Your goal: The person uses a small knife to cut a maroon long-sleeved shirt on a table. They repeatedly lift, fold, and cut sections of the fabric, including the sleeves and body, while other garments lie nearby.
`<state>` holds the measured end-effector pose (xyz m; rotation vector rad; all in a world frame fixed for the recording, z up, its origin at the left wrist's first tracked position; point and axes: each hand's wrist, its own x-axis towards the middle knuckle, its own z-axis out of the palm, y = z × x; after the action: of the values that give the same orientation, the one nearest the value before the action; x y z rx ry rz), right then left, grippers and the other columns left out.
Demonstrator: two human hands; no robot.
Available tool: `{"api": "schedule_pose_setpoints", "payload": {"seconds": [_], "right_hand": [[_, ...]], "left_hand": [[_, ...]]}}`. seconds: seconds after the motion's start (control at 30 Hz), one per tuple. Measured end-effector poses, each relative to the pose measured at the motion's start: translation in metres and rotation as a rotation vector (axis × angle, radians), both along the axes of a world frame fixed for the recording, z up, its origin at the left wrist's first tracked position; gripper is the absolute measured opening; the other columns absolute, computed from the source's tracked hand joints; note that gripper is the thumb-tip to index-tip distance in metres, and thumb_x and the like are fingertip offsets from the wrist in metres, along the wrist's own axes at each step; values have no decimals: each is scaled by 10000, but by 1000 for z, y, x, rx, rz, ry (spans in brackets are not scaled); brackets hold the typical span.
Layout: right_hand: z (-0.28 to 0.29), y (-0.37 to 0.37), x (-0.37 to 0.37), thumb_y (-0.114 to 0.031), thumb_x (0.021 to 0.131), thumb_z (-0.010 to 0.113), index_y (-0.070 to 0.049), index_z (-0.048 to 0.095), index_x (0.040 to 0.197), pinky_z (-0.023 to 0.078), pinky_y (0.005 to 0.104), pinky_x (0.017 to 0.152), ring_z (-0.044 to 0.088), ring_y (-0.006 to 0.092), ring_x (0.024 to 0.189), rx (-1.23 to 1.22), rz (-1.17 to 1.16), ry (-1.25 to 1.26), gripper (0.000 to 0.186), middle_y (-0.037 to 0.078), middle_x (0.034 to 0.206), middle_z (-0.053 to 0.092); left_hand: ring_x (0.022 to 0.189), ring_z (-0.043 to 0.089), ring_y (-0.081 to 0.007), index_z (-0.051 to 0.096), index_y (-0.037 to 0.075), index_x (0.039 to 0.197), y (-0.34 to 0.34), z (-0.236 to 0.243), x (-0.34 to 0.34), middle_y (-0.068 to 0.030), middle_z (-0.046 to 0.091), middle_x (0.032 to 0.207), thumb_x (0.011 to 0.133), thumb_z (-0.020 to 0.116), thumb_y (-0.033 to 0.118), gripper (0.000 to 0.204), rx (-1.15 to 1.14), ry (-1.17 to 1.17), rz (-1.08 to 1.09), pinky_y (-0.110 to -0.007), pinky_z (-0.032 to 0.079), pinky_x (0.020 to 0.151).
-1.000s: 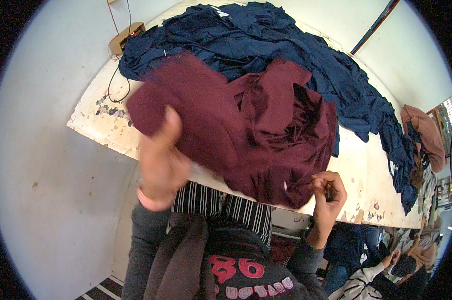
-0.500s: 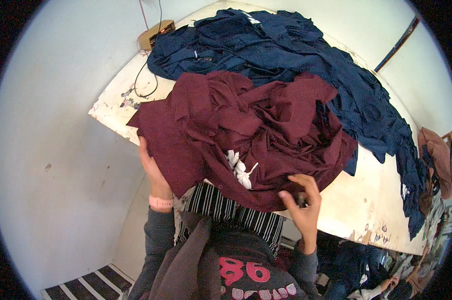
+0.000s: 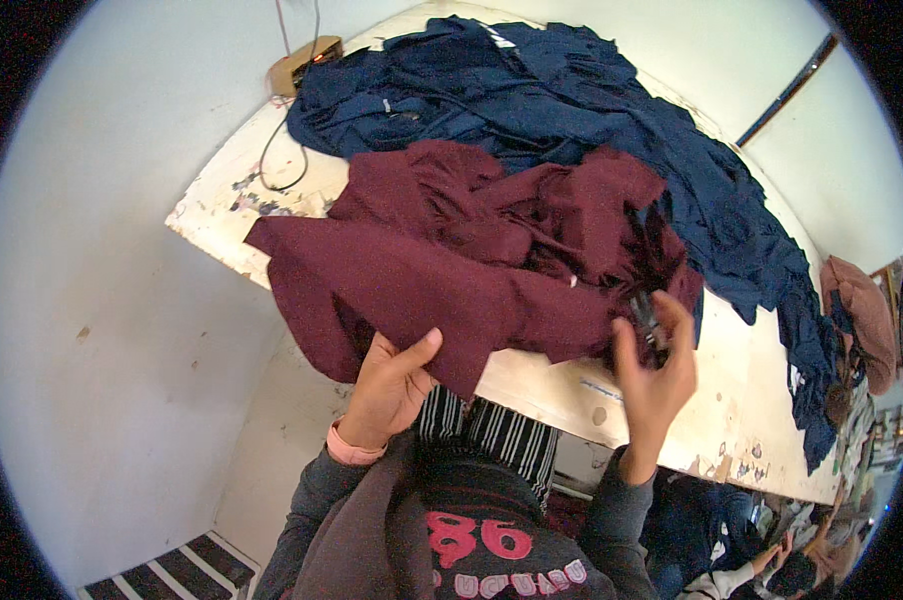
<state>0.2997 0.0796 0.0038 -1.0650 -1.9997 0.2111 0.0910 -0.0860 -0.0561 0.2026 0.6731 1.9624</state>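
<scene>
A maroon garment (image 3: 412,270) lies crumpled across the near part of the table, and one panel of it hangs over the front edge. My left hand (image 3: 387,385) pinches this panel between thumb and fingers at its lower border. At the garment's right end, my right hand (image 3: 662,365) is curled round a small dark tool (image 3: 648,316) with a metallic glint, which looks like thread snips. The tool is close to the maroon cloth; whether it touches cannot be made out. Only a speck of white (image 3: 574,282) shows among the folds.
Behind the maroon cloth, a long heap of navy garments (image 3: 532,90) covers the back and right of the white table (image 3: 562,400). A small brown box (image 3: 307,65) with a cable stands at the far left corner. Brown cloth (image 3: 860,325) and another person's arms (image 3: 757,565) are at right.
My left hand has moved right and now grips the panel, which is folded over the white bundle seen before. My right hand has gone up and right with the dark tool.
</scene>
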Motion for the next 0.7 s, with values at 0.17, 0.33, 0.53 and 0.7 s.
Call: {"api": "schedule_pose_setpoints", "payload": {"seconds": [0.17,0.33,0.53,0.7], "right_hand": [[-17,-43,4,-107,835,805,-27,661,1070,502,286,775,637,148,829,-482,354,203,286,73,931,683],[-31,-47,-26,-95,838,814,-25,710,1075,500,279,727,639,141,795,-470,525,327,269,78,895,696],[-39,-48,-45,32,783,742,-32,737,938,469,275,630,614,159,677,-366,560,358,168,69,816,693],[-25,-44,-9,-96,621,769,-138,752,946,396,321,579,631,176,656,-358,1061,40,329,7,845,718]], "left_hand": [[1298,595,-269,436,45,1464,10,-8,8,-138,575,1436,967,554,-111,534,37,83,24,-436,500,1113],[1300,594,-265,447,48,1455,7,-2,16,-139,583,1422,963,545,-118,529,-6,72,-10,-421,495,1113],[1298,597,-299,456,42,1461,11,-2,11,-146,598,1411,964,534,-102,524,7,115,43,-461,493,1123],[1314,585,-315,439,45,1483,8,5,6,-150,573,1447,978,503,-93,527,25,44,42,-488,486,1133]]}}
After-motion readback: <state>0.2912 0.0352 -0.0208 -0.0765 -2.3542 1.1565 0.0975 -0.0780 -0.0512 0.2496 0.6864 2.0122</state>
